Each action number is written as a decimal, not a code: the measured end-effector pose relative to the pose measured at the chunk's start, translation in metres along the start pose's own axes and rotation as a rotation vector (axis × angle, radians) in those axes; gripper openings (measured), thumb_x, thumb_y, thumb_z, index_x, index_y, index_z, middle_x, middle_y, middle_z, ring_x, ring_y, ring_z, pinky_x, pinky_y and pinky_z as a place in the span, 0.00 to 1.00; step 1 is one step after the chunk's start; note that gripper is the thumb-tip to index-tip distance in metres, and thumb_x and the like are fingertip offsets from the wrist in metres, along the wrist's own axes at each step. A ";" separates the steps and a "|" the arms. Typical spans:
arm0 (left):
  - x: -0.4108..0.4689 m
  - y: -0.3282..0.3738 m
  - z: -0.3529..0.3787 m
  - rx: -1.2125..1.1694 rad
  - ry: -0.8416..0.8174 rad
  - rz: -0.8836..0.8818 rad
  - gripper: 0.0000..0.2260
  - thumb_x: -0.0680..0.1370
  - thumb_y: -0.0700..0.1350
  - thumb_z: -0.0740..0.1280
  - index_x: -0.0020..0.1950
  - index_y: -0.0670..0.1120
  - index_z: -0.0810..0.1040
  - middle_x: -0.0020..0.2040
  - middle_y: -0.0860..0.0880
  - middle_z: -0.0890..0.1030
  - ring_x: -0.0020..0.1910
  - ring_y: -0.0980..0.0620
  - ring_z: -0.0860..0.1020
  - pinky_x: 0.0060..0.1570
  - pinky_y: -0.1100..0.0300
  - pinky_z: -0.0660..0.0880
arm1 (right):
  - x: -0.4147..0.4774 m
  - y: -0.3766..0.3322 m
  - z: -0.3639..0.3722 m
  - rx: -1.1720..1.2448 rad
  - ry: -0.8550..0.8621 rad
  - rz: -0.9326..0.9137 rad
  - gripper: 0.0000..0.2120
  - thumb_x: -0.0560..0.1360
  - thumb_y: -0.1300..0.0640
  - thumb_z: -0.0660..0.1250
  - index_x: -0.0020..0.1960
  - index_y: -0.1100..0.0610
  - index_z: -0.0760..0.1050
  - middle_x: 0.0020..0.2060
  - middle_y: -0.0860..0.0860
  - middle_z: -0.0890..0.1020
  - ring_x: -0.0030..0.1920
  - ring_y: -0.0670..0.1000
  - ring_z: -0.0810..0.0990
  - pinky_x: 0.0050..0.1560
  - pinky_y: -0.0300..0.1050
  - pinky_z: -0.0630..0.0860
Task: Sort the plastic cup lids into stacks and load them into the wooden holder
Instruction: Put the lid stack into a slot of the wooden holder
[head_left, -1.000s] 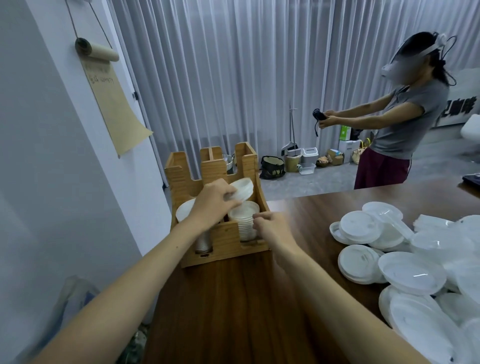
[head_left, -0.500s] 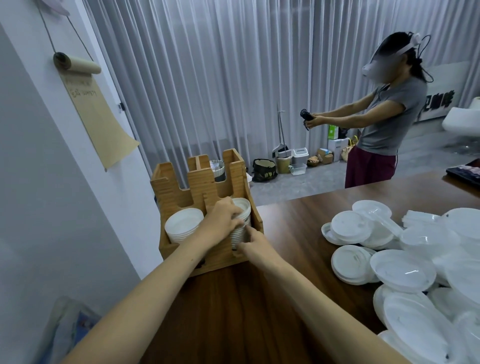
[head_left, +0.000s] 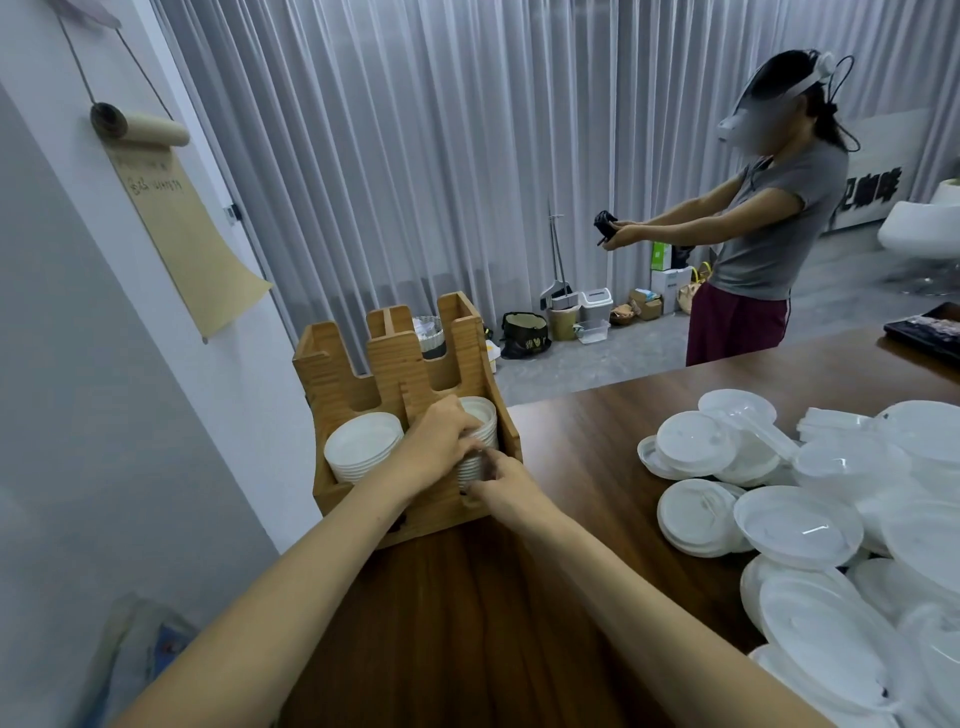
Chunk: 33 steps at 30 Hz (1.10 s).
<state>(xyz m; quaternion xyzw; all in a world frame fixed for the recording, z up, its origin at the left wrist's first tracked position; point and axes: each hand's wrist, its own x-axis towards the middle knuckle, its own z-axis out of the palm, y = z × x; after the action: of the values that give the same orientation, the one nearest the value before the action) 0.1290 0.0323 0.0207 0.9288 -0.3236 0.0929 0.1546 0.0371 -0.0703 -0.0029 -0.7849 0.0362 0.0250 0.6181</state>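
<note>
A stack of lids (head_left: 482, 415) is gripped by the curled left hand (head_left: 441, 447) in the right front compartment of the wooden holder (head_left: 387, 371). The right hand (head_left: 504, 480) is laid against the stack's lower front; its grasp cannot be told.

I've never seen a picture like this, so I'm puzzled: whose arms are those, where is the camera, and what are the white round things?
There is no machine here. The arms belong to a person wearing a camera on the head, so you see what they see. The white things are plastic cup lids. The left hand curls round a stack of small lids in the wooden holder; the right hand touches that stack's front, but blur hides its grip. Another lid stack sits in the next slot. The holder stands on a brown table, with a pile of loose lids at the right. A second person stands beyond the table.
</note>
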 end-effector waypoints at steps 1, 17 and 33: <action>0.000 0.000 0.001 -0.003 -0.008 -0.005 0.08 0.76 0.43 0.68 0.48 0.39 0.82 0.45 0.48 0.71 0.46 0.51 0.71 0.48 0.56 0.72 | -0.001 0.000 0.000 -0.001 0.000 0.004 0.18 0.78 0.59 0.62 0.67 0.54 0.68 0.48 0.48 0.77 0.55 0.53 0.78 0.60 0.53 0.76; 0.001 0.003 -0.004 -0.007 -0.132 -0.062 0.10 0.79 0.43 0.64 0.38 0.42 0.76 0.44 0.46 0.70 0.45 0.48 0.72 0.48 0.54 0.70 | -0.011 -0.006 -0.005 -0.038 -0.045 0.026 0.22 0.78 0.63 0.62 0.71 0.60 0.63 0.61 0.56 0.75 0.55 0.50 0.76 0.58 0.43 0.74; -0.017 -0.001 -0.026 -0.159 0.167 -0.100 0.12 0.81 0.43 0.59 0.61 0.43 0.77 0.51 0.47 0.76 0.53 0.51 0.74 0.50 0.64 0.65 | -0.022 -0.008 -0.013 -0.051 -0.054 -0.003 0.24 0.78 0.64 0.62 0.73 0.59 0.62 0.62 0.55 0.74 0.50 0.44 0.73 0.44 0.33 0.74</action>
<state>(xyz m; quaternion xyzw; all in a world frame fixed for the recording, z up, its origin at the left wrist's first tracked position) 0.1143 0.0523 0.0405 0.9176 -0.2694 0.1362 0.2586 0.0157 -0.0804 0.0096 -0.7995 0.0178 0.0464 0.5986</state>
